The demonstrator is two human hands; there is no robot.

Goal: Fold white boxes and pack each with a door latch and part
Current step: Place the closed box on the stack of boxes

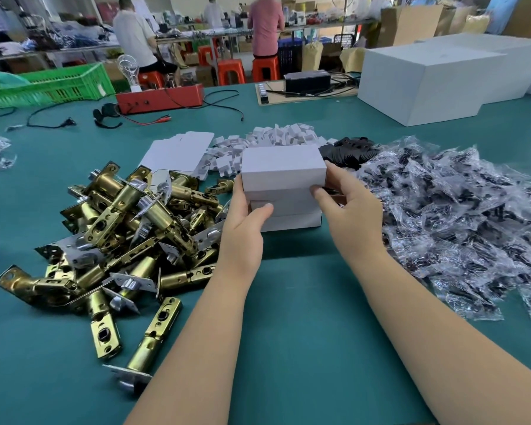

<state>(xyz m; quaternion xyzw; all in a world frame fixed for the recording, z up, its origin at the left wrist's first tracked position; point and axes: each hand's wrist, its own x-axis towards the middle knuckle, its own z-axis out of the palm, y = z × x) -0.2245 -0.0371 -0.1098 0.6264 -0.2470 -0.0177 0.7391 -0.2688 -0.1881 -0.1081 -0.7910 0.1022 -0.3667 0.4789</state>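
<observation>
Centrally on the teal-covered worktop (288, 302), a person's two bare hands steady a small white folded cardboard box (282, 167) that sits on top of other white cardboard boxes (288, 220) stacked beneath it. Gripping from the left side, the left hand (246, 207) curls round the stack, its thumb laid across the front face just below the top box. Opposite it, the right hand (347, 207) holds the box's right end, thumb pressed against the front edge and fingers wrapped behind, out of sight. Just left of the hands lies a heap of brass-coloured metal door latches with silver faceplates (120, 228), some spilling toward the near edge of the worktop. To the right spreads a broad pile of small clear plastic bags holding dark parts (457, 216), touching the right wrist's side. Behind the box are flat unfolded white box blanks (178, 153), a mound of small white cardboard inserts (276, 136) and a cluster of black flat pieces (356, 151). Farther back stand a large white rectangular carton (426, 84), a red metal tester box with trailing leads (160, 98) and a green plastic crate (49, 87). Beyond the worktop, people (135, 35) sit on orange stools at other benches.
</observation>
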